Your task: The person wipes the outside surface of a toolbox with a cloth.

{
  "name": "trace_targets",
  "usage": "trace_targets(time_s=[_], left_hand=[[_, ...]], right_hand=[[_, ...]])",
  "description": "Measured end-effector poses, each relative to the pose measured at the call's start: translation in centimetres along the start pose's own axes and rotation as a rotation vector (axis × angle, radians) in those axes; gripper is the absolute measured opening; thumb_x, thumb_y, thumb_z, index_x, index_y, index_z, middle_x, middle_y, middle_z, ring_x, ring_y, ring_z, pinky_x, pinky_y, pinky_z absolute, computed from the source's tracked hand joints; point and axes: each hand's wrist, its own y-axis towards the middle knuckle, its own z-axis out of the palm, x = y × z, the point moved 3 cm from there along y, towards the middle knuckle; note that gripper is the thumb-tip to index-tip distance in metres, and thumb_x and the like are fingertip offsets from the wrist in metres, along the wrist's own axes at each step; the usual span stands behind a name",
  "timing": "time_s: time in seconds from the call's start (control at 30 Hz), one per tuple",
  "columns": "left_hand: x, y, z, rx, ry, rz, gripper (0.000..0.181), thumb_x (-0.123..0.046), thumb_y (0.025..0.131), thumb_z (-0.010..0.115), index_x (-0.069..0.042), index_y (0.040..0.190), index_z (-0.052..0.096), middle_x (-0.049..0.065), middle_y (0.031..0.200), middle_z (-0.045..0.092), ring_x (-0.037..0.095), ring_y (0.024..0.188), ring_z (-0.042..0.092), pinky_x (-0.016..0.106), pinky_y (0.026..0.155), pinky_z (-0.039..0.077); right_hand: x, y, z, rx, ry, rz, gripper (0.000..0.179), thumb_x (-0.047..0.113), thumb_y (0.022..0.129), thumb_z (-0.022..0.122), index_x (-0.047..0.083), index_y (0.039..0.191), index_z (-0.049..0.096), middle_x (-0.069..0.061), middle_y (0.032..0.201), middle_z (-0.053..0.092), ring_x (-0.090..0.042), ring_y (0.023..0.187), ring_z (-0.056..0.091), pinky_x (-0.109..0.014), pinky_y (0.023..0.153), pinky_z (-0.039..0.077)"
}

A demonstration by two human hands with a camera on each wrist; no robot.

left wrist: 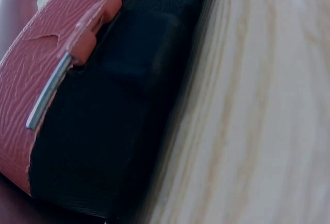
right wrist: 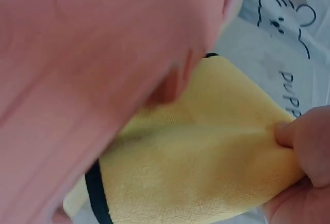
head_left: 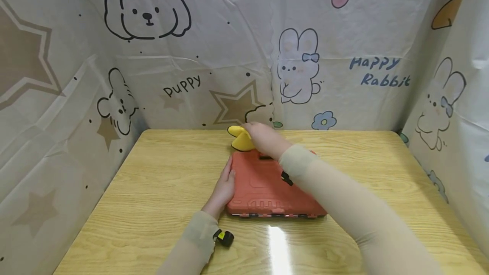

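A red plastic tool case [head_left: 259, 186] sits on the table, its hinged edge towards me and its handle at the far edge. My left hand [head_left: 223, 190] holds the case by its left side. Up close in the left wrist view are the case's black lower half [left wrist: 98, 147] and a metal hinge pin [left wrist: 47, 92]. Over the far edge reaches my right hand [head_left: 267, 138], gripping a yellow cloth [head_left: 243, 142] with dark trim. In the right wrist view, thumb and fingers pinch the bunched cloth [right wrist: 206, 167] beyond the red lid [right wrist: 77, 69]. The case hides part of the cloth.
The wood-grain table [head_left: 172, 181] extends around the case on all sides. A printed fabric curtain [head_left: 229, 54] encloses the back and both sides, close behind my right hand. Small black wrist cameras [head_left: 224, 238] sit at my sleeves.
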Motion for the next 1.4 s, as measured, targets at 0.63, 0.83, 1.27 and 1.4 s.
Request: trace_targets(time_s=[0.63, 0.83, 1.27, 1.4], left_hand=[[-0.1, -0.1, -0.1, -0.005, 0.011, 0.016, 0.056, -0.016, 0.113, 0.029, -0.013, 0.167, 0.014, 0.017, 0.172, 0.014, 0.038, 0.159, 0.011, 0.055, 0.129, 0.011], [-0.1, -0.1, -0.1, -0.011, 0.012, 0.023, 0.056, -0.015, 0.113, 0.029, -0.011, 0.167, 0.014, 0.019, 0.172, 0.015, 0.039, 0.159, 0.011, 0.056, 0.129, 0.011], [-0.2, -0.1, -0.1, -0.008, 0.006, 0.002, 0.057, -0.017, 0.113, 0.027, -0.014, 0.167, 0.011, 0.017, 0.173, 0.013, 0.037, 0.160, 0.010, 0.055, 0.129, 0.010], [-0.2, 0.0, 0.0, -0.013, 0.008, 0.007, 0.056, -0.017, 0.113, 0.027, -0.012, 0.167, 0.012, 0.018, 0.172, 0.014, 0.038, 0.159, 0.011, 0.056, 0.129, 0.011]], right_hand=[[2.1, 1.2, 2.8, 0.224, 0.000, 0.011, 0.031, 0.014, 0.107, 0.054, 0.008, 0.136, 0.065, -0.012, 0.130, 0.069, -0.028, 0.123, 0.064, -0.043, 0.105, 0.053], [1.7, 1.4, 3.3, 0.253, -0.031, 0.008, 0.034, 0.009, 0.108, 0.050, 0.009, 0.140, 0.062, -0.011, 0.135, 0.067, -0.026, 0.125, 0.063, -0.041, 0.108, 0.051], [-1.0, 0.7, 2.9, 0.288, -0.064, -0.073, 0.037, -0.006, 0.101, 0.049, 0.010, 0.131, 0.066, -0.009, 0.130, 0.069, -0.025, 0.126, 0.063, -0.041, 0.113, 0.047], [-1.4, 0.3, 2.7, 0.283, -0.047, -0.091, 0.038, -0.007, 0.098, 0.053, 0.010, 0.129, 0.068, -0.008, 0.128, 0.070, -0.024, 0.125, 0.063, -0.041, 0.113, 0.047]])
